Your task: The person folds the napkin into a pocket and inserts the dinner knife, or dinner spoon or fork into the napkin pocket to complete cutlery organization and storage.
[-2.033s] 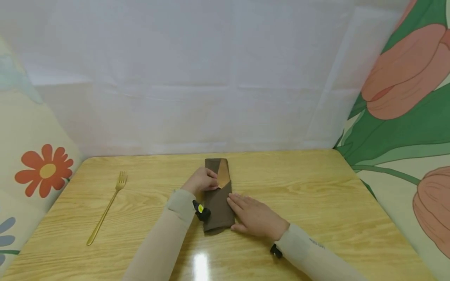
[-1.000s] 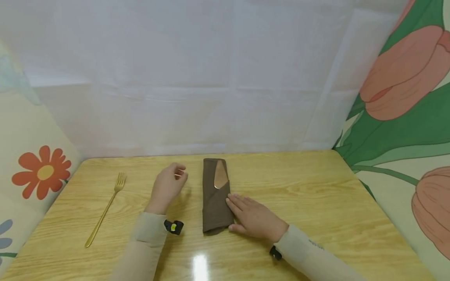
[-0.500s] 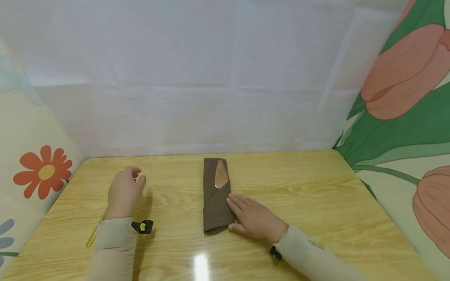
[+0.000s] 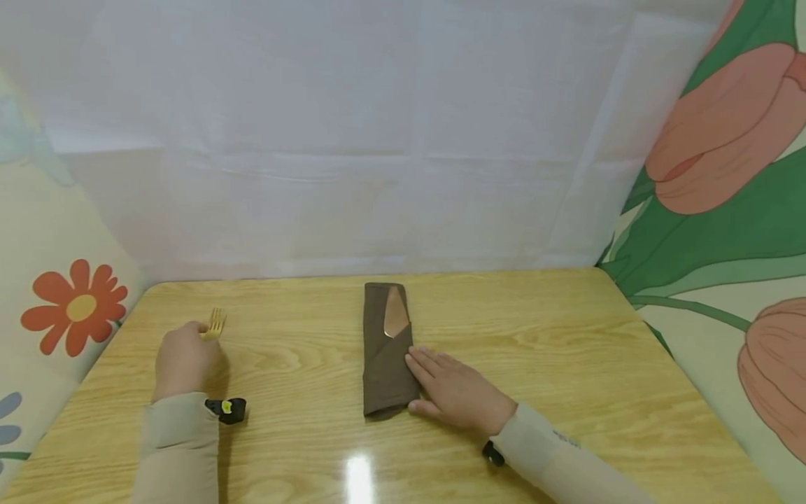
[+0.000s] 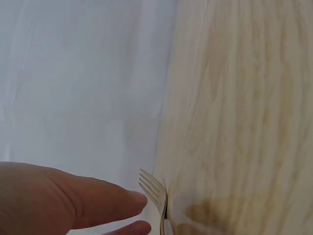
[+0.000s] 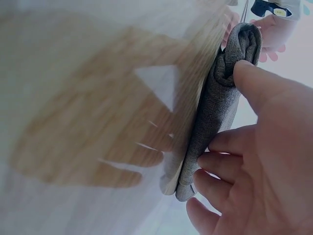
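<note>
At the left of the table, my left hand [image 4: 189,358] is over a gold fork [image 4: 216,323], covering its neck and handle in the head view. In the left wrist view the thumb and a finger are stretched out beside the fork [image 5: 156,193], with a small gap showing between them and its tines. My right hand [image 4: 456,388] lies with extended fingers against the right edge of a folded brown napkin [image 4: 385,378]. In the right wrist view its fingertips touch the side of the rolled cloth [image 6: 215,112]. A shiny copper-coloured, blade-shaped piece [image 4: 396,313] shows in the napkin's upper fold.
A light wooden table [image 4: 302,364] runs back to a white cloth backdrop [image 4: 378,175]. Flower-printed panels [image 4: 724,231] stand at both sides. Each wrist wears a small black camera [image 4: 229,410].
My left hand has left the copper-coloured piece in the napkin and moved left, then down over the fork. The right hand stays at the napkin's edge.
</note>
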`<state>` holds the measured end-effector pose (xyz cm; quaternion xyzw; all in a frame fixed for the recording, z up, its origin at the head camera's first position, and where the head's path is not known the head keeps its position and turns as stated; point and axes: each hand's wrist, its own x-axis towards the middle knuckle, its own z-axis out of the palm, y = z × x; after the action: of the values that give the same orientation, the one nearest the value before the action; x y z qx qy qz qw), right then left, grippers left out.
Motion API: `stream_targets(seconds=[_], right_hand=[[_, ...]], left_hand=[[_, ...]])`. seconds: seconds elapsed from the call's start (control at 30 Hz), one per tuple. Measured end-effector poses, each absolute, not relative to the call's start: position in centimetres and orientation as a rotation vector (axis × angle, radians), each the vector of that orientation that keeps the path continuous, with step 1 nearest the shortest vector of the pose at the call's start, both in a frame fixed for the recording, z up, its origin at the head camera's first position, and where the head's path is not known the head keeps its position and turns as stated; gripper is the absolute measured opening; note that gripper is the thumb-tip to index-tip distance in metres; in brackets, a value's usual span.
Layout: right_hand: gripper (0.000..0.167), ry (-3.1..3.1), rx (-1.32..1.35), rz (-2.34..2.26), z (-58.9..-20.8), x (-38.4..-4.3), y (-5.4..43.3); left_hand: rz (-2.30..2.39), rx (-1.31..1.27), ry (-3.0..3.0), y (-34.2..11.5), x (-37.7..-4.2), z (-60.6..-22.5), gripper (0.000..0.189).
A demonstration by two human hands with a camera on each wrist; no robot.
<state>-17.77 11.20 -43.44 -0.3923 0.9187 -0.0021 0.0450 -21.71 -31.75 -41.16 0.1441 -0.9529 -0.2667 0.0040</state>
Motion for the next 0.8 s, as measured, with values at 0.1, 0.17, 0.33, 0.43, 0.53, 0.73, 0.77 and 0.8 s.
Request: stream_targets(seconds=[0.1,0.17,0.33,0.43,0.53,0.73,0.77,0.8], right_hand=[[0.072,2.812,-1.211,-0.01,-43.5,-17.7,11.2],[0.072,2.812,-1.212,-0.005,-43.5,-17.7,11.2],[0.072,2.801,-1.199,0.006,-43.6,-17.7,11.2],[0.072,2.795,-1.192,0.0,-43.5,-17.7,11.1],[0.071,2.79,-1.181,-0.017,-43.3,-17.6,11.1],[0.072,2.796,-1.194,-0.022,-43.4,-17.6,11.2],[0.071,2.799,-1.199,-0.015,-43.5,-17.6,11.1],[0.072,2.8,-1.202,-0.013,-43.4,-17.6,11.1]], left_hand=[[-0.826,0.464,-3.008,-32.3,-21.6,-41.1,0.048],[-0.813,0.465,-3.02,-32.6,-21.6,-41.1,0.047],[-0.789,0.479,-3.035,-32.9,-21.3,-41.1,0.043],[-0.783,0.491,-3.044,-33.1,-21.1,-41.0,0.038],[-0.783,0.498,-3.043,-33.2,-21.0,-40.9,0.033],[-0.788,0.493,-3.036,-33.3,-20.7,-40.9,0.03],[-0.787,0.497,-3.035,-33.3,-20.6,-41.0,0.03],[-0.786,0.502,-3.035,-33.3,-20.6,-41.0,0.03]])
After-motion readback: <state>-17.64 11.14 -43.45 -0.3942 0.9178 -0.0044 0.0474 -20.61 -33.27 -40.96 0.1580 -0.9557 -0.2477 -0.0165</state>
